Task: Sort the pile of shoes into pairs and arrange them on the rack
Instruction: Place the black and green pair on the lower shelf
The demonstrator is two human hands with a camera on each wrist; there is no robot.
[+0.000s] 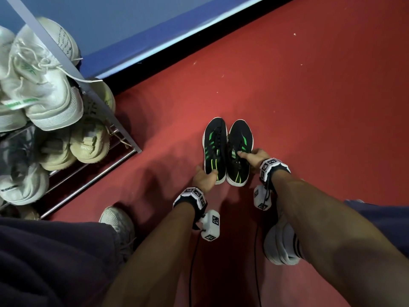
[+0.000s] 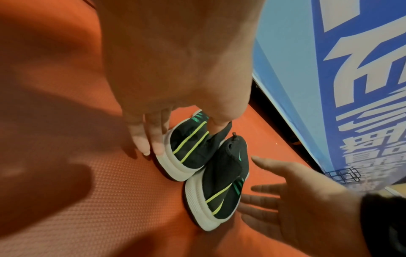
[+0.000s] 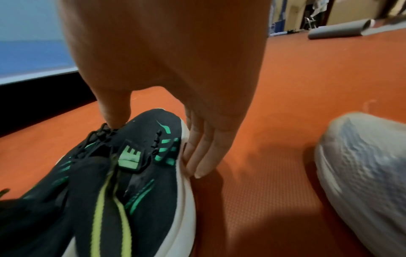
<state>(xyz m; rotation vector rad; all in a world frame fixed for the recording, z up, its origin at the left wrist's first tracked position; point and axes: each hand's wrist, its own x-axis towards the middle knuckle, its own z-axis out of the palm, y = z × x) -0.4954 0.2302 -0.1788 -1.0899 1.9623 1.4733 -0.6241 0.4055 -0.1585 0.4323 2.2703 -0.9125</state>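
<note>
Two black shoes with green stripes and white soles stand side by side on the red floor, toes pointing away. My left hand point(image 1: 205, 173) pinches the heel of the left black shoe point(image 1: 214, 145): the thumb point(image 2: 219, 120) sits in the collar and the fingers point(image 2: 153, 139) lie on the outer sole. My right hand point(image 1: 249, 155) is at the right black shoe point(image 1: 240, 136). Its thumb point(image 3: 114, 113) touches the laces, and its straight fingers point(image 3: 197, 156) rest against the outer sole. The shoe rack point(image 1: 88, 182) stands to the left.
The rack holds white shoes point(image 1: 39, 85) on top, beige shoes point(image 1: 88, 140) below and a grey-white shoe point(image 1: 22, 180) lower down. A blue wall panel point(image 1: 132, 29) runs behind. My own feet in pale shoes point(image 1: 119, 222) point(image 1: 281, 244) flank my arms. A grey roll point(image 3: 338, 29) lies far off.
</note>
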